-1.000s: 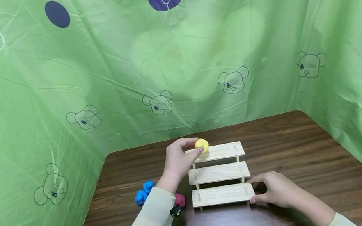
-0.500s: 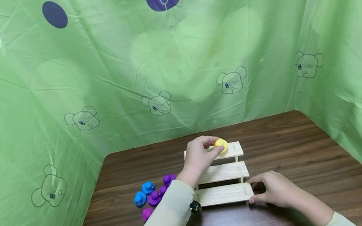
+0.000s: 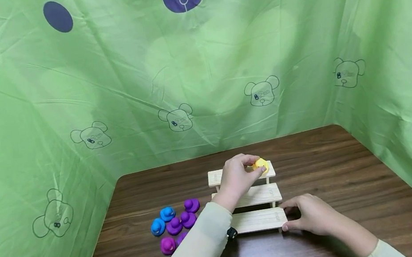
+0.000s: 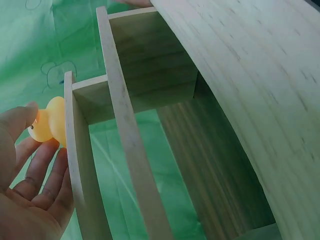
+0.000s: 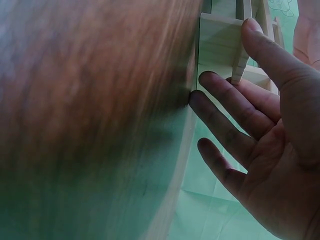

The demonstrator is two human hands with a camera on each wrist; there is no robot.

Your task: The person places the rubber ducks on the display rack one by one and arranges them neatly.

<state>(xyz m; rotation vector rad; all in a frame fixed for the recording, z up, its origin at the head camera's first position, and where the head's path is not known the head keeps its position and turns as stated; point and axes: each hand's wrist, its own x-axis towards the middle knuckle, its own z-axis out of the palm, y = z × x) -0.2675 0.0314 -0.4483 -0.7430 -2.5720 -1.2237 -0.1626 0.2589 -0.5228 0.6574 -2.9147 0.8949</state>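
A yellow rubber duck (image 3: 262, 164) is at the right end of the top step of a three-step wooden stand (image 3: 260, 220). My left hand (image 3: 237, 178) pinches the duck between thumb and fingers. In the left wrist view the duck (image 4: 48, 122) touches the top step's board, its base toward the wood. At the stand's lower right, my right hand (image 3: 312, 216) holds the end of the bottom step, thumb in front and fingers behind. The right wrist view shows the thumb (image 5: 255, 37) against the board's edge. My left forearm hides part of the lower steps.
Left of the stand on the dark wooden table (image 3: 340, 161) sit two blue ducks (image 3: 158, 227), several purple ducks (image 3: 174, 226) and a magenta duck (image 3: 168, 245). My left sleeve (image 3: 204, 245) partly covers one purple duck. Green patterned cloth (image 3: 210, 56) encloses the table's back and sides.
My left hand has carried the yellow duck rightward along the top step to its right end. More ducks show behind the left forearm. The right hand has stayed at the bottom step.
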